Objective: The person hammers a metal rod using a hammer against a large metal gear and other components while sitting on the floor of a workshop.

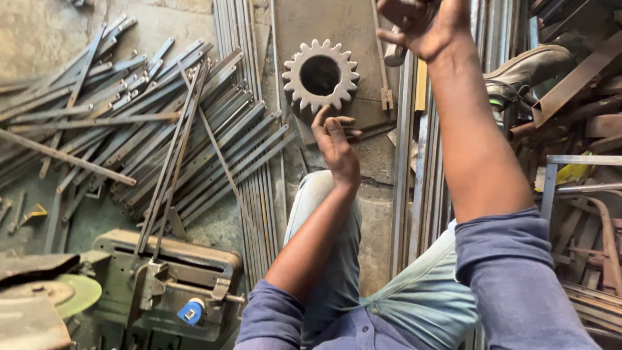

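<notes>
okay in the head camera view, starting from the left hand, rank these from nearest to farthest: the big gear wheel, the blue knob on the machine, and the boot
1. Gear wheel: just above the left hand, fingertips at its lower edge.
2. Boot: upper right, past the raised right arm.
3. Blue knob: lower left, on the machine.
The boot and the knob are nearly too close to call.

No packages, labels, signs or screens showed anywhere in the workshop view; only bare metal and tools lay about, none with a sticker or printed panel that could be made out
</notes>
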